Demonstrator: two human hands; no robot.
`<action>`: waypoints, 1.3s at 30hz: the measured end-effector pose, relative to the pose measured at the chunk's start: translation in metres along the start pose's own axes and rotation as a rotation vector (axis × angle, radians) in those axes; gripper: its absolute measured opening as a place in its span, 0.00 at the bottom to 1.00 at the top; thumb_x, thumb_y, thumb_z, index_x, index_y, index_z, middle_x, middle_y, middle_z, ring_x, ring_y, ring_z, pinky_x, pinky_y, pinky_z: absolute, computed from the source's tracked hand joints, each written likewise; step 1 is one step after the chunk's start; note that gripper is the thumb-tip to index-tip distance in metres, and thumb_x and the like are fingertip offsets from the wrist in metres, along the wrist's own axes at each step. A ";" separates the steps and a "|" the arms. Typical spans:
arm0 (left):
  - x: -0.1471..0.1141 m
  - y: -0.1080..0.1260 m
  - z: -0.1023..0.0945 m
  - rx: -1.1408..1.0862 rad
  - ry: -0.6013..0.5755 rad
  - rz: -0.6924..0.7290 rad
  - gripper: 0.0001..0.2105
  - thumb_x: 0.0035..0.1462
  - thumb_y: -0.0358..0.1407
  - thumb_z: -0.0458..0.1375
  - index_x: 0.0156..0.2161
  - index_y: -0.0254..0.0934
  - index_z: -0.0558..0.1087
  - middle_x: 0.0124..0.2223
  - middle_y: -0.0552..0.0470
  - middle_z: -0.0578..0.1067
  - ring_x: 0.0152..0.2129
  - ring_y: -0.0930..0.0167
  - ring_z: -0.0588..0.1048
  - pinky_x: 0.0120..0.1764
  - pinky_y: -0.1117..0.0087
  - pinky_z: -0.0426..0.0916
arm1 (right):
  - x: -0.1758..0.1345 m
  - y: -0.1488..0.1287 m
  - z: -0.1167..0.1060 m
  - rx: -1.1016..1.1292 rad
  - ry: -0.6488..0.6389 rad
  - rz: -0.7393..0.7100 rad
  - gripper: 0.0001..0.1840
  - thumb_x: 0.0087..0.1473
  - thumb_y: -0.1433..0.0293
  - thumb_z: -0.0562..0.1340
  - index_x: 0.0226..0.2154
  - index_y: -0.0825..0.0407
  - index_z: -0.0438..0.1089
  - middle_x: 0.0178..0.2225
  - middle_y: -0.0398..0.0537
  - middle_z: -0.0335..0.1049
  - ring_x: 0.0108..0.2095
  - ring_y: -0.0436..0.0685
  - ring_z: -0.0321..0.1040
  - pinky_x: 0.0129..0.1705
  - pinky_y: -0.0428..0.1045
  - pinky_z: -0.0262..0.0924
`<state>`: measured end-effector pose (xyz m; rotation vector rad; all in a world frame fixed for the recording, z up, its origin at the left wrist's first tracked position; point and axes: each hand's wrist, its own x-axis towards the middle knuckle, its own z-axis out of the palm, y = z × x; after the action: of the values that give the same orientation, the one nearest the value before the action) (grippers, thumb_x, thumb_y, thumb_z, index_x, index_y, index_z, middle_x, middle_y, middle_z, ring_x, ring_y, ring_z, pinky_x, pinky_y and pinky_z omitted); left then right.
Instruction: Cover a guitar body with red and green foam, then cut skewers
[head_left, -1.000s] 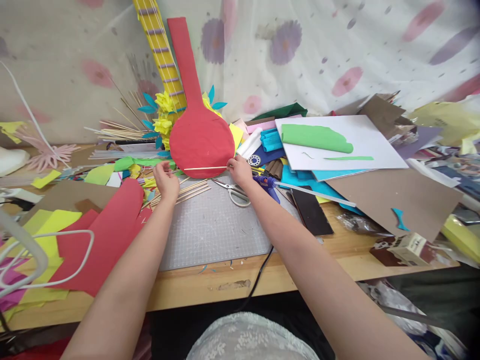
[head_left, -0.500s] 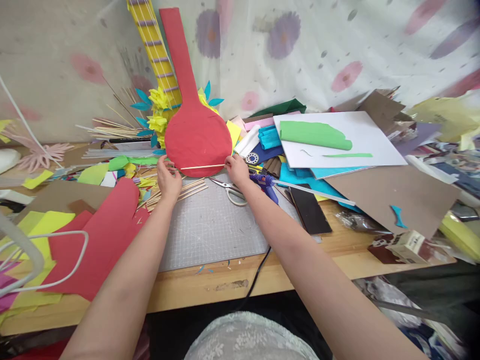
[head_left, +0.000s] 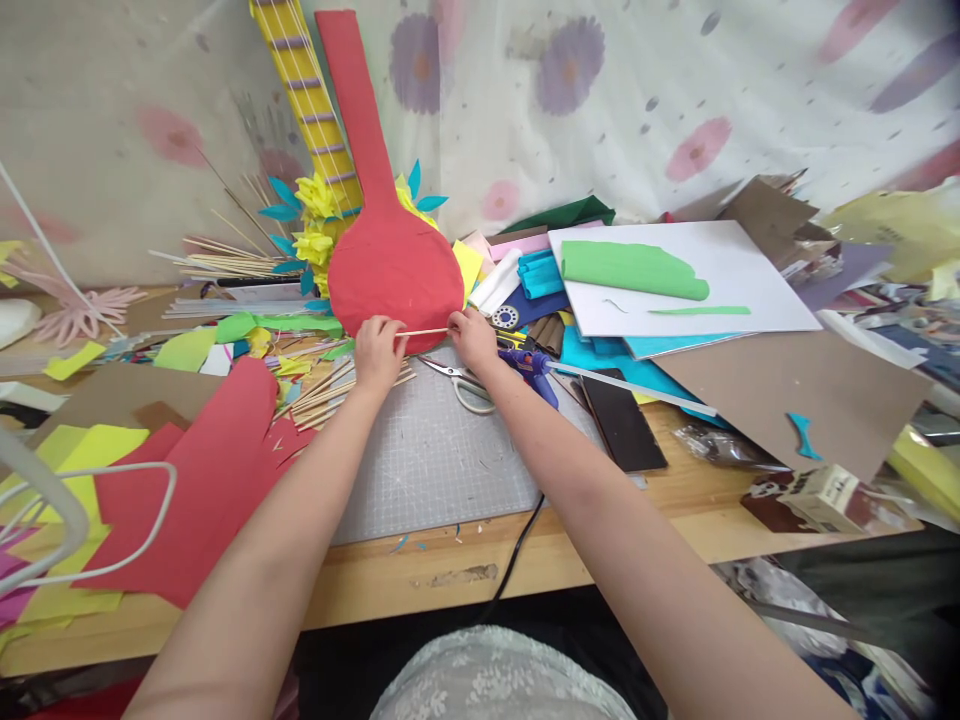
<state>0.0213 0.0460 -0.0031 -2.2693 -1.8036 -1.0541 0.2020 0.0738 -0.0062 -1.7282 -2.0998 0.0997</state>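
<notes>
While left hand and right hand are pinching it, a thin, pale wooden stick is running sideways between their fingers.

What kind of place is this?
Probably a craft workspace: scissors lie on a gray cutting mat, a blue glue gun lies close by, and colored paper, such as the green roll, is spread around.

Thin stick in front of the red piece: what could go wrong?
The thin stick, held between left grip and right grip, might snap if flexed. Scissors lie close to the right grip and could nick a finger. The right forearm passes close by the glue gun and might brush it; heat can't be seen.
</notes>
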 end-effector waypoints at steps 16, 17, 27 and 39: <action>0.019 0.032 0.040 0.134 -0.099 0.063 0.09 0.57 0.35 0.52 0.37 0.39 0.74 0.41 0.44 0.71 0.41 0.61 0.65 0.43 0.60 0.57 | 0.003 -0.001 -0.001 -0.013 -0.004 -0.003 0.12 0.58 0.70 0.53 0.40 0.51 0.70 0.41 0.52 0.66 0.42 0.58 0.62 0.38 0.48 0.56; 0.019 0.032 0.041 0.134 -0.105 0.064 0.09 0.57 0.34 0.52 0.37 0.39 0.74 0.41 0.44 0.71 0.42 0.61 0.65 0.44 0.59 0.57 | 0.003 -0.001 -0.001 -0.014 -0.002 0.001 0.12 0.58 0.70 0.53 0.40 0.51 0.70 0.41 0.52 0.66 0.42 0.58 0.62 0.38 0.48 0.56; 0.023 0.041 0.041 0.146 -0.144 0.067 0.08 0.58 0.36 0.51 0.37 0.37 0.72 0.44 0.43 0.70 0.43 0.60 0.66 0.46 0.60 0.57 | 0.000 0.000 -0.006 -0.021 0.013 0.011 0.12 0.58 0.71 0.52 0.41 0.52 0.70 0.41 0.52 0.67 0.41 0.58 0.62 0.38 0.49 0.56; 0.012 0.046 0.002 0.137 -0.249 -0.019 0.09 0.58 0.34 0.50 0.39 0.34 0.70 0.42 0.40 0.73 0.41 0.60 0.71 0.42 0.62 0.60 | -0.024 -0.020 -0.024 0.027 0.044 -0.086 0.13 0.60 0.71 0.51 0.42 0.54 0.68 0.43 0.54 0.67 0.45 0.59 0.61 0.44 0.49 0.55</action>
<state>0.0638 0.0426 0.0185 -2.3929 -1.9212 -0.6501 0.1952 0.0417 0.0153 -1.6077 -2.1278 0.0648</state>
